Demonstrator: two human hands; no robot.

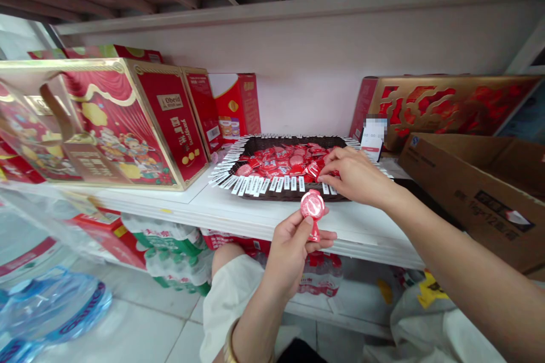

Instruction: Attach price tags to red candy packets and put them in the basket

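Observation:
My left hand [293,247] pinches a round candy [313,204] in a red and clear twist wrapper, in front of the shelf edge. Its other fingers stretch out beneath the candy. Over the front right of a dark woven basket [293,195], my right hand [355,176] has its thumb and fingertips bent together. Whether anything is between those fingertips is hidden. Many red-wrapped candies [276,163] fill the basket. White barcode labels [255,186] hang in a row along its rim, some close under my right thumb.
A red and gold gift box [106,125] stands left of the basket, another gift box [443,108] behind right. An open cardboard carton [460,198] sits at right, a phone [373,139] upright behind the basket. Bottle packs [174,249] lie below; the upper shelf [281,3] hangs overhead.

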